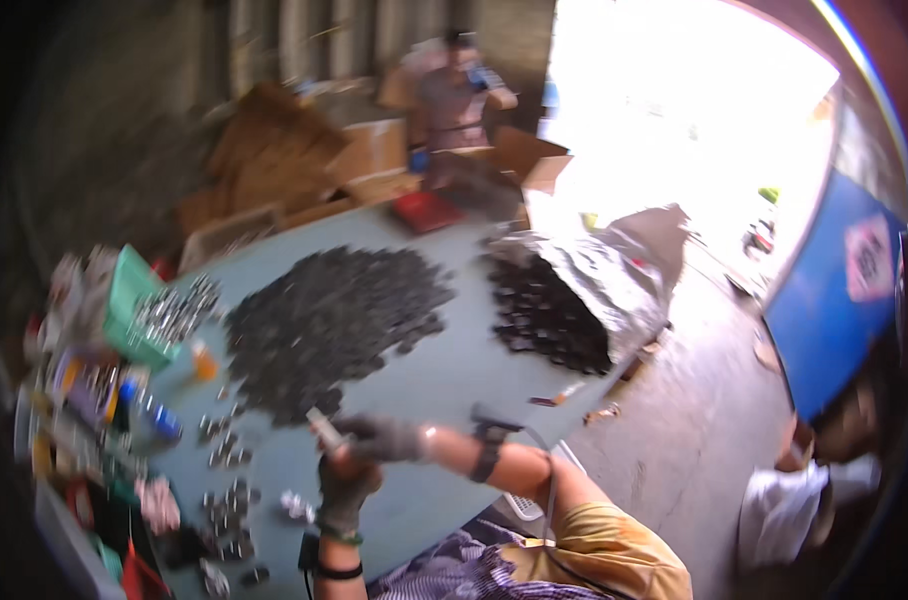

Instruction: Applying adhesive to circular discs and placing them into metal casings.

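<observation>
My left hand (347, 492), in a grey glove with bare fingertips, is closed and raised over the near part of the table. My right hand (386, 440), also gloved in grey, comes in from the right and meets it, fingers bent. At the fingertips of both hands is a small pale, stick-like piece (324, 428), blurred by motion. Just beyond lies a wide heap of small dark flat pieces (339, 315). Small shiny metal parts (229, 450) lie in groups to the left of my hands. A crumpled whitish bit (296, 506) rests near my left hand.
A silvery bag (629, 270) spills more dark pieces (539, 315) on the right of the blue-grey table (424, 385). At left stand a green tray (124, 310) of metal parts and a blue-capped bottle (152, 410). Beyond are cardboard boxes (374, 150) and another person (454, 95).
</observation>
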